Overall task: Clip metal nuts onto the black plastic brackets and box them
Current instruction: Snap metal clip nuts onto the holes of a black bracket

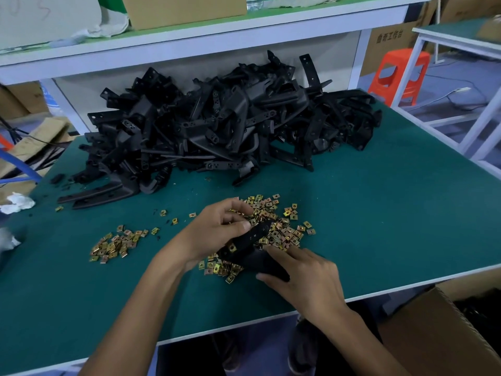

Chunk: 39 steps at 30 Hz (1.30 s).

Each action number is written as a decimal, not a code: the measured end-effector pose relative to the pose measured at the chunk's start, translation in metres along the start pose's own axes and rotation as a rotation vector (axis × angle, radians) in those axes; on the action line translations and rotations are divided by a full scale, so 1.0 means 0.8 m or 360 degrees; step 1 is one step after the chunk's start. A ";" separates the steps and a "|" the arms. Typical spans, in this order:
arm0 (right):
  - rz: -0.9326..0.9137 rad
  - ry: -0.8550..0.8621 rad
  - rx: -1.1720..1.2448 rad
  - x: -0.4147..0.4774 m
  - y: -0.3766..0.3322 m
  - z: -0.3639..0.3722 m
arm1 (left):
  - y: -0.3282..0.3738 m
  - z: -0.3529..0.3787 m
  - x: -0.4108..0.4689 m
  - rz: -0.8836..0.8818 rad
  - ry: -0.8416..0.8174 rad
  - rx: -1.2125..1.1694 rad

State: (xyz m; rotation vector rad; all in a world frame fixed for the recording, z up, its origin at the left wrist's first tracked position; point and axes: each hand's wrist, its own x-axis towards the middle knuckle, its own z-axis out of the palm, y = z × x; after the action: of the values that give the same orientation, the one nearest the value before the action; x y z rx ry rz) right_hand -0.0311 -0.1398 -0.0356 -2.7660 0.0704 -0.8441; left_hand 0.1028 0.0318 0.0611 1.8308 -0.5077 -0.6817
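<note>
Your left grip (217, 229) and right grip (303, 275) both clasp one black bracket (254, 236), held between them just over the nut pile (282, 226) on the counter (379, 226). One nut (232, 248) sits clipped on it.

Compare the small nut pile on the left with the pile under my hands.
The left pile is smaller; the right pile is bigger. The left pile lies bare; the right hand holds a black bracket over the right pile, the left hand touching it. Both are gold square nuts.
</note>
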 end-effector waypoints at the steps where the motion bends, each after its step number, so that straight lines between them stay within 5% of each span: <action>1: -0.0007 0.0000 0.0007 0.000 0.000 0.000 | -0.001 -0.002 0.000 -0.0008 -0.0014 -0.0009; 17: -0.0026 -0.0023 0.0002 0.003 -0.004 -0.007 | -0.001 -0.005 0.003 -0.0116 -0.0033 -0.0115; 39: -0.0109 -0.0167 0.0131 -0.001 0.002 0.001 | 0.039 -0.030 0.003 -0.0092 -0.0512 0.0636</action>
State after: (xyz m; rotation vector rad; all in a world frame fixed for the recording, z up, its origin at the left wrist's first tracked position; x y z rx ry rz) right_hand -0.0315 -0.1410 -0.0371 -2.7433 -0.0763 -0.7002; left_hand 0.1196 0.0363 0.0963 2.1228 -0.8542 -0.9759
